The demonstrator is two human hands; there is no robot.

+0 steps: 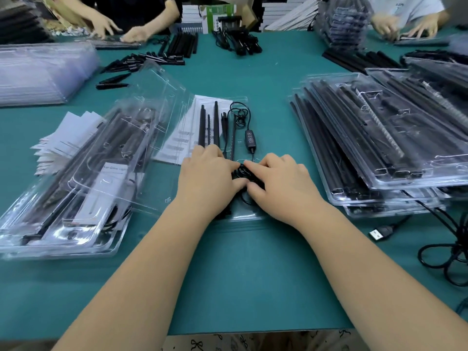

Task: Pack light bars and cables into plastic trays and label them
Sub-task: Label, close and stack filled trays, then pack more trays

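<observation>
Over tray (247, 98) — both hands (210, 173) press coiled cable (244, 171).

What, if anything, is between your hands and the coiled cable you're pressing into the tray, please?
Nothing visible: the left hand and right hand both rest directly on the coiled cable, which already sits in the open clear tray.

A green worktop (253, 269) spreads beneath the fingers; beyond them, at its far edge, stand a green and white carton (220, 13) and stacked white booklets (291, 16); other people's hands (136, 34) work far-left and far-right (420, 27).
</observation>
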